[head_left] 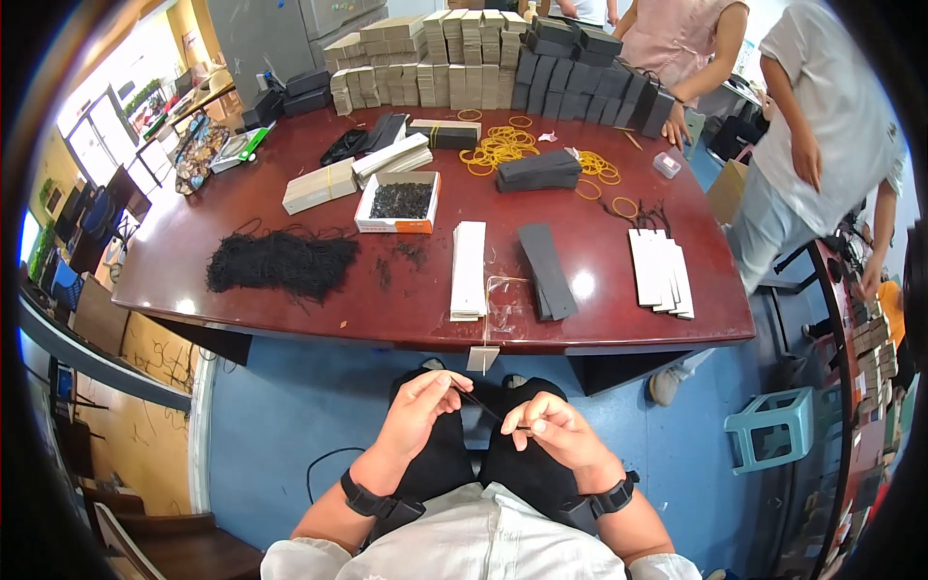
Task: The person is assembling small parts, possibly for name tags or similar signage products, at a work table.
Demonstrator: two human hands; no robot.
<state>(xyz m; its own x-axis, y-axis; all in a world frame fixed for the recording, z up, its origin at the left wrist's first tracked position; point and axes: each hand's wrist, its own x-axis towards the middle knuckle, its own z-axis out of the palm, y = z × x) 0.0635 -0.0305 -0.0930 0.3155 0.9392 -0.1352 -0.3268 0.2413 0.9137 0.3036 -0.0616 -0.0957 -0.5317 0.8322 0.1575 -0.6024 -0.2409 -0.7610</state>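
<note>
A thin black cord (482, 405) stretches between my hands, above my lap and short of the table's front edge. My left hand (423, 404) pinches one end of it between thumb and fingers. The other end is pinched in my right hand (561, 433). On the table ahead lie a heap of black cords (280, 263), a stack of narrow white cards (469, 269) and a fanned stack of dark grey cards (548, 274). Farther right, several white tags (660, 275) have black cords at their far ends. A small white and orange box (391, 226) holds tiny black pieces.
Yellow rubber bands (498, 150) and banded card bundles lie across the red-brown table (406, 314). Tall card stacks (464, 82) line its back edge. A person in pink (677, 39) and one in white (822, 106) stand at the right. A pale teal stool (770, 428) is on the floor.
</note>
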